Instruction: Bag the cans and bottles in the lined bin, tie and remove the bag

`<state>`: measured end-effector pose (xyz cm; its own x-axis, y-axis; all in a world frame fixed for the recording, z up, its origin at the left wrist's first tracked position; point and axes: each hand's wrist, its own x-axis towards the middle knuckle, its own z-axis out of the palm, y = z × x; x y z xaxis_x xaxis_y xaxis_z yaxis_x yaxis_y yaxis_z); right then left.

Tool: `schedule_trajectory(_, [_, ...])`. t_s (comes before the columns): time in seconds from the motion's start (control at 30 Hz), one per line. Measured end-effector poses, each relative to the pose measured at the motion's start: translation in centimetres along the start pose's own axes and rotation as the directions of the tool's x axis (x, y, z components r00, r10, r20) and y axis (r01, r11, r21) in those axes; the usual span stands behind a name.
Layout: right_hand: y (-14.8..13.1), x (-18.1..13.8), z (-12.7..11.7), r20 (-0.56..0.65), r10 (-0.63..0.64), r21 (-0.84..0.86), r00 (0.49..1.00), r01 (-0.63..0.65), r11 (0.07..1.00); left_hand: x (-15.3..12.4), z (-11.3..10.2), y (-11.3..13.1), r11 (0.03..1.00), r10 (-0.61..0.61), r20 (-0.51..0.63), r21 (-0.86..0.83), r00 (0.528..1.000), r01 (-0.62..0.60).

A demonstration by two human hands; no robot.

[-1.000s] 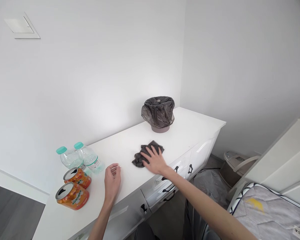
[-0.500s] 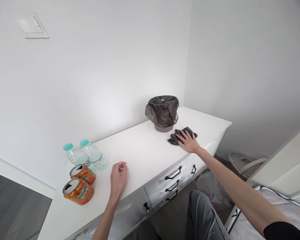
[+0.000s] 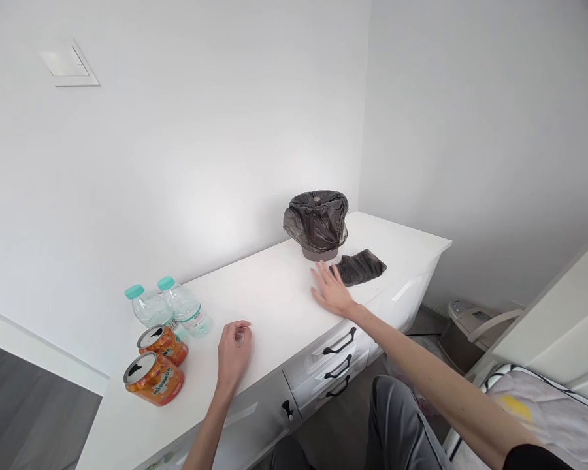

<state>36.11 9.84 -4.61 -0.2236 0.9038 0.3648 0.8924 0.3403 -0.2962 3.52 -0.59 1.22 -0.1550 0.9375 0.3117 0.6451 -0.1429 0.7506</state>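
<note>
My right hand [image 3: 331, 291] lies flat with its fingers spread, at the left end of a black plastic bag [image 3: 361, 266] spread into a flat strip. Its fingers overlap the bag's edge in view; whether they press on it I cannot tell. My left hand [image 3: 234, 347] rests on the white cabinet top [image 3: 274, 307] with its fingers curled into a loose ring and nothing in them. Left of it stand two orange Mirinda cans, the nearer can [image 3: 155, 378] and the farther can [image 3: 164, 346], both opened. Behind them are two clear bottles with teal caps, one bottle [image 3: 188, 307] nearer my left hand.
A small bin [image 3: 320, 253] lined with a black bag [image 3: 318, 222] stands against the wall, behind the flat bag. Drawers with black handles [image 3: 340, 341] run along the cabinet's front. On the floor at right sits a grey-beige appliance [image 3: 468, 329], beside a padded cushion [image 3: 549, 411].
My right hand has slid left off the middle of the black bag. The crumpled bag now lies flatter and smoother. My left hand stays nearly where it was.
</note>
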Motion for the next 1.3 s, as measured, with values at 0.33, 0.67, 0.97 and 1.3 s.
schedule_trajectory(0.33, [-4.4,0.7,1.6,0.25,-0.097,0.117,0.963,0.069,0.991,-0.1,0.5,-0.6,1.0,-0.009,0.073,0.006,0.997,0.008])
schedule_trajectory(0.67, [-5.1,0.2,0.3,0.192,-0.083,0.131,0.978,0.059,0.99,-1.3,0.1,1.0,0.998,0.021,0.142,0.05,0.99,-0.029])
schedule_trajectory(0.97, [-4.7,0.3,0.7,0.181,-0.079,0.15,0.98,0.052,0.987,-1.3,0.3,0.6,0.999,-0.005,0.153,0.049,0.988,-0.003])
schedule_trajectory(1.3, [-4.7,0.3,0.4,0.179,-0.072,0.154,0.981,0.044,0.987,-1.2,0.3,0.7,0.998,-0.008,0.139,0.07,0.99,-0.001])
